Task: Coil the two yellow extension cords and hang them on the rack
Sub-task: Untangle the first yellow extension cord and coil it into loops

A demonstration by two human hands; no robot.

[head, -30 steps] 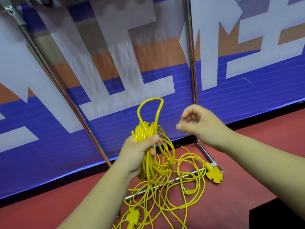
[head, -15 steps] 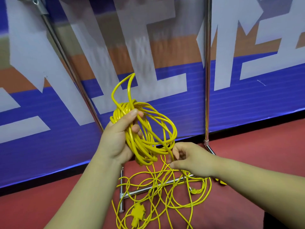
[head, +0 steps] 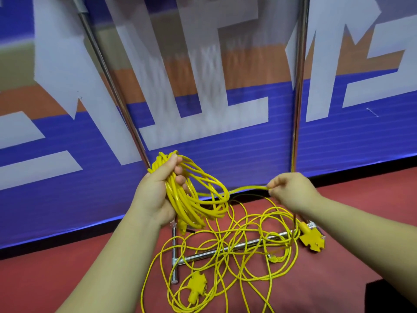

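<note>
The left hand (head: 158, 195) is clamped round the top of a coil (head: 198, 199) of yellow extension cord, fingers curled through the loops, which hang down and out to the right of the palm. The right hand (head: 291, 190), held apart from it at about the same height, pinches a single strand (head: 248, 189) that runs nearly straight back to the coil.

The cord looks thin, light and limp, with some spring, so the loops will likely splay unless gripped together at one spot. Its smooth jacket should slide easily through a loose pinch.

Below both hands, the rest of the cord (head: 248, 233) lies in tangled loops on the red floor (head: 67, 279), draped over the chrome base bar (head: 225, 250) of the rack. Which loops belong to which cord I cannot tell. One yellow socket block (head: 312, 239) rests under the right wrist, another (head: 197, 284) nearer, between the forearms; being the heavier ends, they may snag or swing. The rack's uprights (head: 297, 86) stand just behind, against a blue banner (head: 338, 143).
</note>
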